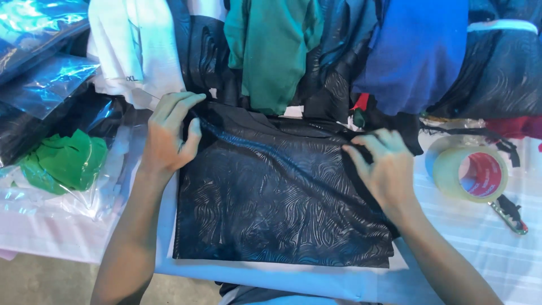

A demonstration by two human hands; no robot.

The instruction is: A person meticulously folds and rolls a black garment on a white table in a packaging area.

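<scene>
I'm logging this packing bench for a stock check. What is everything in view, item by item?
Folded garment: one, black with a wavy embossed pattern, centre of table.
White garment: one, top left.
Green garment: one, top centre.
Blue garment: one, top right.
Red cloth: one, right edge, partly hidden.
Bagged green cloth: one, in clear plastic, left.
Tape roll: one, clear with red core, right.
Table cover: one, white.
Left hand: grips the folded garment's top left corner.
Right hand: pinches its right edge.
</scene>
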